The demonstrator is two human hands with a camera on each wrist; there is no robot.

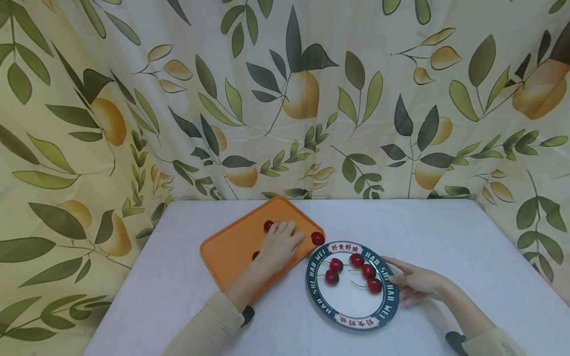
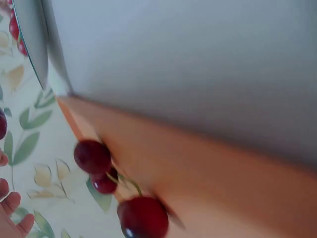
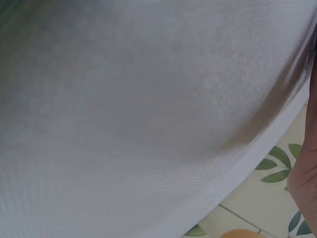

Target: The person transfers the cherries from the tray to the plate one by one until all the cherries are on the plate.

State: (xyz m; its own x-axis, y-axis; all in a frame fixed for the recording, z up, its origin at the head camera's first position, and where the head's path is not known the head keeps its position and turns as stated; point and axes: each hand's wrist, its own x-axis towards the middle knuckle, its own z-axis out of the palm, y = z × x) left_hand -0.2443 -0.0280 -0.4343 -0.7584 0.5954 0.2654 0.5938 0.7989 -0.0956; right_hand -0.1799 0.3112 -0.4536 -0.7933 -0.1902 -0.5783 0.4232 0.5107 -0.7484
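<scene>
- White table (image 1: 445,227): supporting everything.
- Orange tray (image 1: 231,247): lying on the table, with tray cherries (image 2: 143,218) resting inside.
- Round plate (image 1: 352,301): sitting just beside the tray, bearing five plated cherries (image 1: 374,285); probably stiff and breakable, wanting holding level by the rim.
- Right hand (image 1: 418,282): gripping the plate's right rim.
- Left hand (image 1: 280,242): apparently pinching the stem of one cherry, fingertips partly hiding.
- Single cherry (image 1: 317,238): showing at the tray's right corner; likely light, slick, easily bruising; stem offering the gentlest hold.

passable: tabletop (image 1: 378,222) beyond plate (image 1: 312,288) | tight: between tray (image 1: 236,247) and plate | plate's right blocked: right grip (image 1: 416,279)
</scene>
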